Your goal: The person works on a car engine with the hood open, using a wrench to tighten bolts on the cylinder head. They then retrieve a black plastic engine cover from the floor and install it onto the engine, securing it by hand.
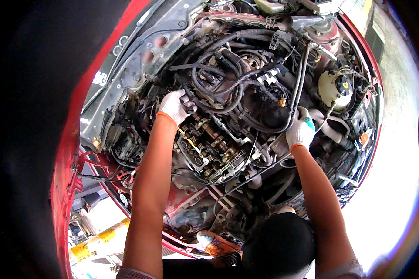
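Observation:
Both my hands wear white gloves with orange cuffs and reach into a car's engine bay. My left hand (173,108) is closed at the left end of the opened engine (214,144); its fingertips are at a small dark grey part I cannot make out. Bare camshafts and a timing chain show in that engine. On the right, my right hand (301,130) is closed around a black corrugated wiring conduit (304,69), its fingers partly hidden. More black conduits (219,93) loop over the far side of the engine, between the hands.
A whitish fluid reservoir (333,90) with a dark cap stands at the right. The red raised hood (72,153) fills the left side. Below the engine lie a red body panel (186,197) and a thin cable. An orange shoe (214,242) and my dark-clad knee (279,246) are at the near edge.

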A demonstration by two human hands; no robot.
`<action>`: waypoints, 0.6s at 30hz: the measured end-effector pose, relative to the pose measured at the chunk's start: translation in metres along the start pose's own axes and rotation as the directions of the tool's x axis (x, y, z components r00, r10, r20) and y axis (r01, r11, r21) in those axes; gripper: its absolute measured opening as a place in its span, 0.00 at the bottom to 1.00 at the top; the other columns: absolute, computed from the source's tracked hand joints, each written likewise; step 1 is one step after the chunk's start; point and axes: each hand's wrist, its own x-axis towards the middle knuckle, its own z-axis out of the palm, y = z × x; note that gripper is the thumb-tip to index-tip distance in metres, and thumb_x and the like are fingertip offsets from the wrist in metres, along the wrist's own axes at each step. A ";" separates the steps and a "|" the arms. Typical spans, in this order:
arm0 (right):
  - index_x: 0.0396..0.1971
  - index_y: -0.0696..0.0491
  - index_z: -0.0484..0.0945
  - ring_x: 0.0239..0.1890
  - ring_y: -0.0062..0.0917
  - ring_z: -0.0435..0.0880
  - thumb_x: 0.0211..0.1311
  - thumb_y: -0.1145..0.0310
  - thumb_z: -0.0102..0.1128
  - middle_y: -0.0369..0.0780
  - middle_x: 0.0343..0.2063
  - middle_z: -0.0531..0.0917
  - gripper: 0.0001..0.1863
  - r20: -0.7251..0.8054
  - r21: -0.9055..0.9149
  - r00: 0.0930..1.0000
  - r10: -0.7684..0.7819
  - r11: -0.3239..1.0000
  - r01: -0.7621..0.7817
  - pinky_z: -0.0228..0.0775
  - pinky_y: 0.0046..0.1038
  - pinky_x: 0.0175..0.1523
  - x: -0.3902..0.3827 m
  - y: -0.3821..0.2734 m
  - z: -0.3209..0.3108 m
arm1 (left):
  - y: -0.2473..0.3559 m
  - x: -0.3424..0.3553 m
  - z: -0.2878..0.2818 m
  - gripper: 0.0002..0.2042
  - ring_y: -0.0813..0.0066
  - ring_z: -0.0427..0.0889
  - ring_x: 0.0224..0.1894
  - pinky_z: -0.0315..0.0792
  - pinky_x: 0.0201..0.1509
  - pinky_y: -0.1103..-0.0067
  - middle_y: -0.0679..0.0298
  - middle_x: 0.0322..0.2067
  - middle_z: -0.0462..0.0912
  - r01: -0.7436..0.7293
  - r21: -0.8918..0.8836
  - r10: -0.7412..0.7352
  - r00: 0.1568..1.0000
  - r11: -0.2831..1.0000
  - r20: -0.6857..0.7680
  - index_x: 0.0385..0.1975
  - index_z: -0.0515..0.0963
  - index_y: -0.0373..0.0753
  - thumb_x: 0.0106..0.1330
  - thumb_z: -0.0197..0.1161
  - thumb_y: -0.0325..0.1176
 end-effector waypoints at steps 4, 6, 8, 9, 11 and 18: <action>0.43 0.49 0.87 0.40 0.43 0.89 0.70 0.59 0.56 0.49 0.36 0.88 0.14 -0.024 -0.018 0.999 -0.026 1.000 0.025 0.78 0.38 0.49 0.004 0.008 -0.001 | -0.003 -0.009 0.044 0.14 0.63 0.83 0.37 0.82 0.42 0.65 0.59 0.36 0.84 -0.101 -0.237 0.033 0.961 0.966 -0.276 0.37 0.79 0.38 0.80 0.46 0.34; 0.43 0.49 0.87 0.40 0.44 0.88 0.70 0.59 0.56 0.49 0.36 0.88 0.14 -0.022 -0.027 1.000 -0.018 0.999 0.018 0.78 0.38 0.49 0.004 0.010 -0.001 | 0.011 -0.017 0.053 0.14 0.64 0.83 0.35 0.83 0.41 0.68 0.59 0.35 0.84 -0.271 -0.228 0.184 0.922 0.935 -0.341 0.37 0.80 0.36 0.79 0.48 0.33; 0.42 0.49 0.87 0.40 0.44 0.88 0.70 0.59 0.56 0.49 0.36 0.88 0.14 -0.028 -0.004 0.999 -0.020 1.000 0.020 0.78 0.38 0.48 0.003 0.012 0.000 | 0.022 -0.022 0.079 0.13 0.63 0.83 0.32 0.82 0.39 0.70 0.57 0.33 0.83 -0.311 -0.422 0.206 0.939 0.852 -0.275 0.39 0.78 0.32 0.79 0.46 0.31; 0.42 0.49 0.87 0.40 0.44 0.88 0.70 0.59 0.56 0.49 0.36 0.88 0.14 -0.024 0.008 1.000 -0.012 1.000 0.012 0.78 0.38 0.48 0.001 0.007 -0.002 | 0.022 -0.020 0.086 0.13 0.63 0.83 0.32 0.82 0.38 0.70 0.57 0.33 0.83 -0.328 -0.399 0.231 0.934 0.856 -0.271 0.40 0.77 0.32 0.80 0.45 0.31; 0.42 0.49 0.87 0.40 0.44 0.88 0.70 0.59 0.56 0.49 0.36 0.88 0.14 -0.025 0.015 1.000 -0.013 1.000 0.014 0.78 0.37 0.48 0.001 0.006 -0.002 | 0.017 -0.020 0.101 0.15 0.62 0.82 0.31 0.81 0.37 0.69 0.54 0.32 0.82 -0.362 -0.289 0.283 0.917 0.886 -0.283 0.40 0.75 0.31 0.80 0.40 0.31; 0.44 0.50 0.87 0.39 0.41 0.89 0.70 0.59 0.57 0.49 0.36 0.88 0.14 -0.033 0.010 0.999 -0.009 1.000 0.009 0.78 0.36 0.48 0.004 0.016 0.002 | 0.014 -0.036 0.082 0.14 0.58 0.82 0.51 0.78 0.60 0.62 0.53 0.49 0.83 -0.252 -0.146 0.226 0.958 0.957 -0.176 0.52 0.77 0.35 0.76 0.51 0.36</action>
